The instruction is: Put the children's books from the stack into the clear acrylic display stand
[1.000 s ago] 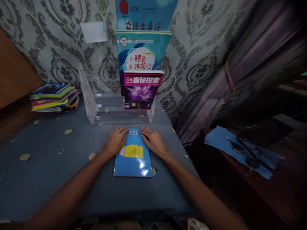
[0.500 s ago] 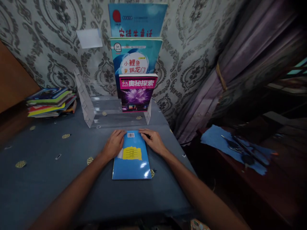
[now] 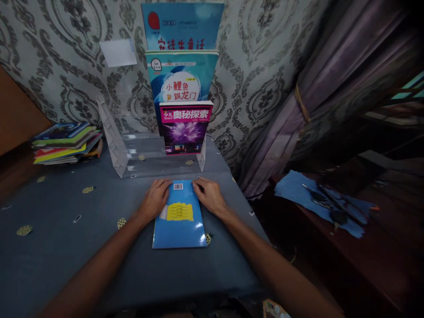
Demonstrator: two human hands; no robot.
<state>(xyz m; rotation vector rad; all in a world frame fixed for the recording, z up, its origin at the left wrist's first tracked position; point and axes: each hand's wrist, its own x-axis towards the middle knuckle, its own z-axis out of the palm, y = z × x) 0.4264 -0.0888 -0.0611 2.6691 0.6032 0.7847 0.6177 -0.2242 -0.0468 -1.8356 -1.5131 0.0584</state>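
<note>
A blue book (image 3: 179,234) lies flat on the table with a barcode at its far end and a yellow text patch in the middle. At its far left corner, my left hand (image 3: 156,196) grips the edge with bent fingers. My right hand (image 3: 209,194) pinches the far right corner, thumb and fingers drawn together. Just beyond stands a clear acrylic rack (image 3: 114,143). Its right side carries a purple-and-pink book (image 3: 185,132) in front, a teal book (image 3: 182,66) behind it and a blue book with red lettering (image 3: 182,26) at the top.
A stack of books (image 3: 68,143) sits at the table's far left. The dark cloth-covered table (image 3: 99,247) meets a patterned wall. To the right, a brown surface holds a blue cloth (image 3: 291,192) with scissors (image 3: 319,196) on it. A tied purple curtain (image 3: 281,141) hangs beside the table.
My right hand's fingers have curled in more at the book's corner. The book stays flat on the table, and the whole view has shifted slightly.
</note>
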